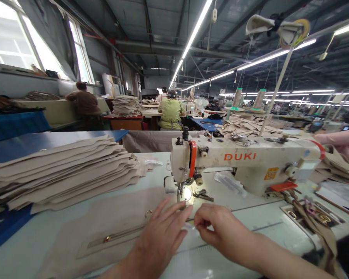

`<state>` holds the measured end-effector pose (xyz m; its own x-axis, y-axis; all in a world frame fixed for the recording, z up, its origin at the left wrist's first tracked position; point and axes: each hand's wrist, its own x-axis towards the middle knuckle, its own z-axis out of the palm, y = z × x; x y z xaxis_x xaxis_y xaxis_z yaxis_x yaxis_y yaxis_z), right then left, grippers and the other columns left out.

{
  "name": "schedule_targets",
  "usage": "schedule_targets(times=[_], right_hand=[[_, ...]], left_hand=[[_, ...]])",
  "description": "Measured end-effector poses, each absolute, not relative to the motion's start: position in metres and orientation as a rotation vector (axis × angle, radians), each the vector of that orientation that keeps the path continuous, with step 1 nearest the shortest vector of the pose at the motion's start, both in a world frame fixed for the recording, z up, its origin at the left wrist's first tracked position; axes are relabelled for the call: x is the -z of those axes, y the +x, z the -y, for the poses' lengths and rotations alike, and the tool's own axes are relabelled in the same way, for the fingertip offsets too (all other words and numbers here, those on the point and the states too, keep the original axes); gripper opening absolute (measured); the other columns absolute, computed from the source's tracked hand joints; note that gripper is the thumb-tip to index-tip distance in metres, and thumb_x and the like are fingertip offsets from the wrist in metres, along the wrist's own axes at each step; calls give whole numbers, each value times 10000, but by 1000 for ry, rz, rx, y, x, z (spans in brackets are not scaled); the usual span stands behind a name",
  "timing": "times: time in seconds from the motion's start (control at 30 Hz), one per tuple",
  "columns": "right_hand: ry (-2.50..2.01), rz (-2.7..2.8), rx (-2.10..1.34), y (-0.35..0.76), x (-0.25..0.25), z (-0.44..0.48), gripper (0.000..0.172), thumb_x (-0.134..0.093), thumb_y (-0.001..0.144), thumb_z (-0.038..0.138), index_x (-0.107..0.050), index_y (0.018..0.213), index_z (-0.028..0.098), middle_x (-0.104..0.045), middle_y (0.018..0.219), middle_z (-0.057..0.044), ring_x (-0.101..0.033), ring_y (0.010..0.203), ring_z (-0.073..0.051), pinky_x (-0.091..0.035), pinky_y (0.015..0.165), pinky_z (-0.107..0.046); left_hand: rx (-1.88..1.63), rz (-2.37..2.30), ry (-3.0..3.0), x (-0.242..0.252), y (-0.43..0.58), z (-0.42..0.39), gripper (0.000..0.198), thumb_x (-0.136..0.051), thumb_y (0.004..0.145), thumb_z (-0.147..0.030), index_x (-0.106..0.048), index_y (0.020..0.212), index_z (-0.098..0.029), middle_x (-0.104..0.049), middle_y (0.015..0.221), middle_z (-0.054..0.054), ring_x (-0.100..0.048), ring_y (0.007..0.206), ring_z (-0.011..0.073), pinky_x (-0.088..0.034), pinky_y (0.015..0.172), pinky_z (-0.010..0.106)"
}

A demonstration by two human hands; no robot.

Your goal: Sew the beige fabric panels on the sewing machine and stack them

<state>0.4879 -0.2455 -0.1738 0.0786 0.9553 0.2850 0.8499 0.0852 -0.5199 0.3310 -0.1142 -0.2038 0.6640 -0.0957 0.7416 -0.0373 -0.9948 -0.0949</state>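
Observation:
My left hand [163, 232] lies flat with fingers stretched over a beige fabric panel [101, 211], its fingertips just in front of the needle area. The panel has a long zipper [125, 233] with a gold pull, and a metal ring [148, 213] beside it. My right hand [213, 226] is closed in a pinch on a thin whitish strip [191, 226], close to the left fingertips. A sewing machine [238, 157] stands beyond both hands, its lamp lighting the needle area. The panel's right end is hidden under my left hand.
A tall stack of beige fabric pieces [75, 170] rests at the left. Scissor-like metal snips [203, 195] and a clear plastic bag [229, 184] lie by the machine. At the right, a tray [287, 211] holds rings and straps. Another person's pink sleeve [341, 139] shows at far right.

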Motion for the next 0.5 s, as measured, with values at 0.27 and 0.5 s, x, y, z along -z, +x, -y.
schedule_targets(times=[0.27,0.5], right_hand=[[-1622,1812,-110,481,187,208,110,-557,872,115,-642,880,183,-663,858,-41,-614,839,-169,-471,768,-254],[-1456,2089,-64,484,211,210,176,-557,900,164,-649,1050,164,-672,1088,-86,-578,1067,-202,-429,995,-312]], left_hand=[[1267,6,-2917,193,308,74,285,-383,991,-188,-625,842,-206,-683,787,-4,-636,777,155,-446,948,356],[1015,90,-2882,209,327,52,251,-436,943,-80,-660,862,-159,-692,909,60,-607,916,216,-488,862,368]])
